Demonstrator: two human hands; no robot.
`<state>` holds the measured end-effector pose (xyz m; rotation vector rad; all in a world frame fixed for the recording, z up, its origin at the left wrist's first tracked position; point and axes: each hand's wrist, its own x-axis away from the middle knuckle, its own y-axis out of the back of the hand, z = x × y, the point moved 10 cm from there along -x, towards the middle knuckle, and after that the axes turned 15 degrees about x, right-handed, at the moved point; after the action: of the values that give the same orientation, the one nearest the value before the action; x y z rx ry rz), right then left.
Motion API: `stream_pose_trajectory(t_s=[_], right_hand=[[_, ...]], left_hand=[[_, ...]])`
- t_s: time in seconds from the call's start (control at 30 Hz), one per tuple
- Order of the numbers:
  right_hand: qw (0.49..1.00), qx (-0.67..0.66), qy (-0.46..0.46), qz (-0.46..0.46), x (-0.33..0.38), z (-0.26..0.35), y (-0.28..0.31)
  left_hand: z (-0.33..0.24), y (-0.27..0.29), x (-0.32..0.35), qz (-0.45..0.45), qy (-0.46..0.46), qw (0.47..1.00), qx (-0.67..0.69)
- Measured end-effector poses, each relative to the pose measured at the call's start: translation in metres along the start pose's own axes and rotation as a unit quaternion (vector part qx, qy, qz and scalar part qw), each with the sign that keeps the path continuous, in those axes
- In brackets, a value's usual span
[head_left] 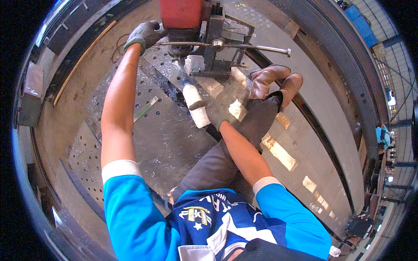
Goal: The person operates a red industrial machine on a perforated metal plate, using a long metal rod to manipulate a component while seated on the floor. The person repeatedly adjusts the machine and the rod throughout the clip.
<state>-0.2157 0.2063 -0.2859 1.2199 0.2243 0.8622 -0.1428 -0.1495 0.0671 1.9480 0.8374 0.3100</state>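
In front of me a magnetic drill with a red motor housing (180,15) and a dark metal stand (216,48) is set on a steel plate (167,150) with several drilled holes. My left hand (146,35), in a grey glove, is closed at the left end of the drill's feed lever (257,47); its fingertips are partly hidden. My right hand (220,108), also gloved, grips a white plastic bottle (190,96), thumb across its side. The bottle lies tilted, its nozzle pointing up toward the drill's cutter (180,61). Metal shavings are scattered around the cutter.
A flat metal strip (146,108) lies on the plate left of the bottle. My crossed legs and brown boots (272,82) rest on the plate at the right. Dark slots run between plates, and a tall curved steel rim (348,52) surrounds the work area.
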Motion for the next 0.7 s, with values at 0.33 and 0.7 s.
stream_pose_trajectory(t_s=[0.33, 0.7], right_hand=[[0.995, -0.031, -0.08, -0.045, 0.029, 0.016, 0.052], [0.995, -0.02, 0.052, -0.084, 0.007, 0.056, 0.047]], left_hand=[[-0.007, -0.003, 0.001, 0.041, -0.004, 0.999, 0.018], [-0.012, -0.009, 0.0, 0.071, -0.014, 0.997, -0.002]])
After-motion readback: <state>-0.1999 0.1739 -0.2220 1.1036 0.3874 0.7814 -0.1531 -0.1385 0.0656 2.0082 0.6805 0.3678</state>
